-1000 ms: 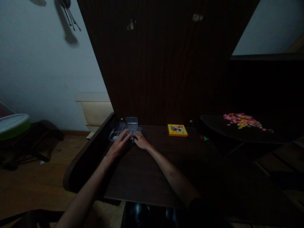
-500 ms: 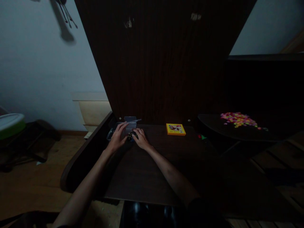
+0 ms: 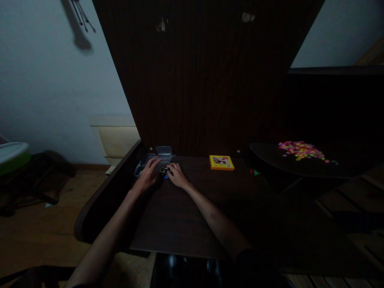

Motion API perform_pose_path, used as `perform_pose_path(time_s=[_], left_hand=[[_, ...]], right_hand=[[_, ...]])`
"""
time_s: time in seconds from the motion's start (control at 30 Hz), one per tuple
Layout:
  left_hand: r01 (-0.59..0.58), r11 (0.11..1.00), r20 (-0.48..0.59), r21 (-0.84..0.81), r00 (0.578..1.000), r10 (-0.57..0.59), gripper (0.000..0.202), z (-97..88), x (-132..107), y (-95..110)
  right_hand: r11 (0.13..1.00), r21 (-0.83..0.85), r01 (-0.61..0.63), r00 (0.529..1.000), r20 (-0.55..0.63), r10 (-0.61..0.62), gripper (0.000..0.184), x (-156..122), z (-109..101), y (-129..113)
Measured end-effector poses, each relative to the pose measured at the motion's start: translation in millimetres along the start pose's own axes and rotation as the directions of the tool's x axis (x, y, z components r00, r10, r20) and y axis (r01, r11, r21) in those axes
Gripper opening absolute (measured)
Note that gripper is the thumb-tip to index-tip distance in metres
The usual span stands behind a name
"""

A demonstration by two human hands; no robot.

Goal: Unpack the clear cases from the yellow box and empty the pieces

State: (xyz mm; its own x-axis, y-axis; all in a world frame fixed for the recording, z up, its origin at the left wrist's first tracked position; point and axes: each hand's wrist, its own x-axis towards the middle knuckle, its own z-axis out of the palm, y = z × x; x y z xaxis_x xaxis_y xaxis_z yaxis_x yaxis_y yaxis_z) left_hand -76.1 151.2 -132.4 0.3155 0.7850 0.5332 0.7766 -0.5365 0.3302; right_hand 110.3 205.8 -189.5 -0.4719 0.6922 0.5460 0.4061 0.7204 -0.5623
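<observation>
Both my hands reach to the far left corner of a dark wooden table [image 3: 186, 216]. My left hand [image 3: 149, 176] lies with its fingers stretched out over small clear plastic boxes [image 3: 156, 158]. My right hand [image 3: 177, 175] rests beside it, fingers curled toward a small multicoloured object [image 3: 164, 172] that sits between the two hands. The scene is very dim, and I cannot make out whether either hand grips that object.
A yellow flat box [image 3: 221, 162] lies at the table's back edge. A round dark side table [image 3: 270, 160] at the right carries a heap of colourful small pieces [image 3: 300, 150]. A tall dark wooden panel stands behind. A green-rimmed basin [image 3: 12, 154] sits at far left.
The hands have stayed at the clear boxes with small finger shifts. The clear lid seen tilted half a second ago now lies back near the boxes. A small multicoloured object now shows between the hands.
</observation>
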Motion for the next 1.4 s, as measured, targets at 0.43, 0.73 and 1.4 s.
perform_pose_path(time_s=[0.43,0.73,1.4], left_hand=[[0.187,0.775,-0.078,-0.603,0.954,-0.290,0.061,24.5,25.8,10.2],[0.198,0.907,-0.088,-0.371,0.965,-0.246,0.048,49.4,29.0,19.0],[0.368,0.929,0.004,0.032,0.930,-0.368,0.055,77.6,13.0,0.1]], right_hand=[[0.997,-0.036,-0.073,0.968,-0.242,0.062,0.018,-6.9,-14.8,6.0],[0.931,-0.321,-0.173,0.978,-0.169,0.123,0.023,-23.0,-50.1,22.7],[0.814,-0.510,-0.278,0.959,-0.096,0.267,0.023,-9.3,-55.5,35.7]])
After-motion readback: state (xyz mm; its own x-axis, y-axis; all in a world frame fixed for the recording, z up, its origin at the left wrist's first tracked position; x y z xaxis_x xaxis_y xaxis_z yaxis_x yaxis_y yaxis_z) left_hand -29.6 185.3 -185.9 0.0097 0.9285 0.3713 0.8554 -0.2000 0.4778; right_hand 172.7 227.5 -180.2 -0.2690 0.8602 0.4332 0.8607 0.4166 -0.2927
